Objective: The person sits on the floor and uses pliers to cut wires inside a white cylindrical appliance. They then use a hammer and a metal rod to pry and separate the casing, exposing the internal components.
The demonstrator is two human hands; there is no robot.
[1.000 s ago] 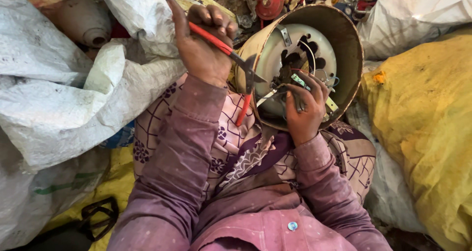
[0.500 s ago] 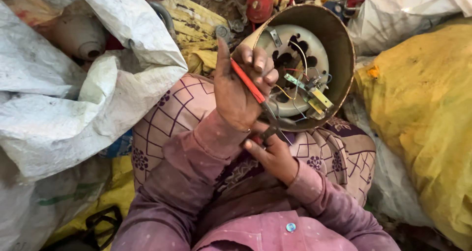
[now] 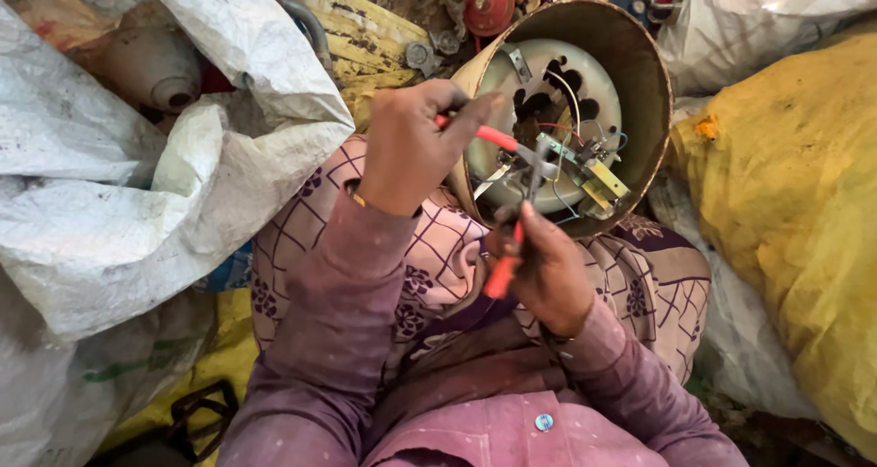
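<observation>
A round brown metal housing (image 3: pixel 650 74) lies on its side on my lap, its open end toward me. Inside it sit a pale plate, thin wires and a small metal bracket (image 3: pixel 592 170). My left hand (image 3: pixel 413 147) grips one red handle of a pair of pliers (image 3: pixel 525 161). My right hand (image 3: pixel 548 270) holds the other red handle lower down. The handles are spread wide and the pliers' jaws reach in at the bracket and wires.
A large white woven sack (image 3: pixel 155 184) lies at the left. A yellow sack (image 3: pixel 786 211) fills the right side. Red round parts (image 3: pixel 489 1) and metal scrap lie beyond the housing. A black strap buckle (image 3: pixel 196 417) rests at the bottom left.
My left hand came down from above the housing to its rim. My right hand took the second handle, and the pliers now reach into the housing.
</observation>
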